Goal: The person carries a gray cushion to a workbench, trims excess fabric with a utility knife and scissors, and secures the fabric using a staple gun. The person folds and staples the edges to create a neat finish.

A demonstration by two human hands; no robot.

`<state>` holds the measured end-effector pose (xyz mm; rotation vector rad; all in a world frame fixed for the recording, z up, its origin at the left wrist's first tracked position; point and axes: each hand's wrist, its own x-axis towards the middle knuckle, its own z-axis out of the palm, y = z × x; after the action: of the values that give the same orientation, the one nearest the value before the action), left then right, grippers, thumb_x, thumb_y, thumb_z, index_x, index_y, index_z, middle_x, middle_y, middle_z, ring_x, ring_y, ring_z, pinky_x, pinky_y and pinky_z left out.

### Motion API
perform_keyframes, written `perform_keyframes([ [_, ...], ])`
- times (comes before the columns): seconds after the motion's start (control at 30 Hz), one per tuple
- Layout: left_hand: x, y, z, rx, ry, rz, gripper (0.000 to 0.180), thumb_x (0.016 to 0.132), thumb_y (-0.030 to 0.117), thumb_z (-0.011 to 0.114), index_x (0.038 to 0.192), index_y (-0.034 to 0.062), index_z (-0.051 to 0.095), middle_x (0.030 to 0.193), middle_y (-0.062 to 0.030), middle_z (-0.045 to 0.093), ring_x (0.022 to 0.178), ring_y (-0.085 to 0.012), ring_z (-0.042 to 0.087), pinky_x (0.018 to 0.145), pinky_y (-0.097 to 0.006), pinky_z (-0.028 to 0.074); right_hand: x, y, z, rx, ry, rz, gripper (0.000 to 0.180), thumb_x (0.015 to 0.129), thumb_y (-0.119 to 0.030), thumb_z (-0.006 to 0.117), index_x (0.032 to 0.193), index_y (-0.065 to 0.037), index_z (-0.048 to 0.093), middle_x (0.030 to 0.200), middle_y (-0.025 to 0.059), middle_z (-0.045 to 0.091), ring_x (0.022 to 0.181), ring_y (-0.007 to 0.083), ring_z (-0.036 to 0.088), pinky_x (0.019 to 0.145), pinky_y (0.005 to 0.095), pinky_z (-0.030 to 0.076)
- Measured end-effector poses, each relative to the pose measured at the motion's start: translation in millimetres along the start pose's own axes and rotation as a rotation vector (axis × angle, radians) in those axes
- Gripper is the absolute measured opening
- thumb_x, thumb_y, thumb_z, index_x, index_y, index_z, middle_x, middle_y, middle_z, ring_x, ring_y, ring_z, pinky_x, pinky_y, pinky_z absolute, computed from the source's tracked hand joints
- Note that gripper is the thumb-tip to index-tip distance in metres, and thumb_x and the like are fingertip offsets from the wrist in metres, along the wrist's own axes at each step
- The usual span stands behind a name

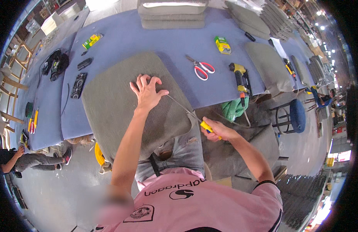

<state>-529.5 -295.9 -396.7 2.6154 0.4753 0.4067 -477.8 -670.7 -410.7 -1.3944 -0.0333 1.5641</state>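
Left hand (147, 92) grip wide, fingers splayed flat on grey fabric seat cushion (125, 100), right hand (217, 131) grip closed round yellow-handled tool (207, 127) at cushion's 4 o'clock, blue cloth-covered table (167, 42) beneath.

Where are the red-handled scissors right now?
In the head view, the scissors lie on the blue table, right of the grey cushion and left of the yellow power tool.

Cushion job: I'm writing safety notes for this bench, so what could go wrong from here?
The tool in the right hand points toward the left hand pressing on the cushion; a slip could jab the thumb. The cushion overhangs the table edge, so hard prying might tip it off.
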Motion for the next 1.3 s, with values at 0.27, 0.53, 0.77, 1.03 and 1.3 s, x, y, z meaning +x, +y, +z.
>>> perform_keyframes([
  [0.27, -16.1, -10.4, -61.3, -0.632, -0.001, 0.135, 0.019, 0.103, 0.031, 0.081, 0.115, 0.0162, 0.080, 0.129, -0.0067, 0.078, 0.131, -0.0259, 0.068, 0.124, -0.052, 0.040, 11.8, 4.5, 0.0, -0.529, 0.383, -0.574, 0.054, 0.119, -0.052, 0.048, 0.099, -0.007, 0.068, 0.064, -0.0014, 0.055, 0.051, 0.0092, 0.049, 0.049, 0.0303, 0.040],
  [0.53, -219.9, -170.6, -154.5, 0.298, 0.617, -0.469, 0.030, 0.095, 0.002, 0.077, 0.125, 0.0028, 0.072, 0.135, -0.0169, 0.073, 0.126, -0.0390, 0.069, 0.110, -0.049, 0.053, -26.2, -53.2, -91.4, -1.214, 1.230, -0.785, 0.033, 0.114, -0.036, 0.065, 0.111, -0.005, 0.073, 0.084, 0.0131, 0.074, 0.076, 0.0347, 0.072, 0.070, 0.0467, 0.054],
  [0.77, -188.3, -121.5, -134.3, 0.010, 0.325, -0.264, 0.042, 0.095, 0.021, 0.075, 0.136, 0.0116, 0.074, 0.145, -0.0224, 0.067, 0.145, -0.0457, 0.055, 0.125, -0.063, 0.039, 41.8, -110.6, -160.9, -1.556, 1.558, -0.684, 0.039, 0.109, -0.030, 0.066, 0.140, -0.006, 0.068, 0.141, 0.0215, 0.068, 0.132, 0.0436, 0.063, 0.109, 0.0567, 0.049],
  [1.03, -129.3, -48.1, -40.4, 0.162, 0.151, 0.081, 0.069, 0.111, 0.054, 0.055, 0.171, 0.0209, 0.045, 0.182, -0.0142, 0.033, 0.170, -0.0388, 0.024, 0.136, -0.071, 0.009, 168.4, -150.3, -143.5, -1.482, 1.212, -0.688, 0.057, 0.113, -0.028, 0.059, 0.165, -0.005, 0.049, 0.165, 0.0226, 0.053, 0.148, 0.0430, 0.052, 0.124, 0.0524, 0.043],
  [1.3, -128.1, -40.0, -48.0, 0.221, 0.020, 0.026, 0.070, 0.113, 0.052, 0.053, 0.174, 0.0203, 0.041, 0.182, -0.0141, 0.032, 0.170, -0.0375, 0.024, 0.136, -0.069, 0.012, 181.3, -157.6, -151.7, -1.470, 1.332, -0.615, 0.044, 0.106, -0.031, 0.070, 0.142, -0.007, 0.067, 0.128, 0.0217, 0.068, 0.122, 0.0440, 0.063, 0.104, 0.0566, 0.052],
])
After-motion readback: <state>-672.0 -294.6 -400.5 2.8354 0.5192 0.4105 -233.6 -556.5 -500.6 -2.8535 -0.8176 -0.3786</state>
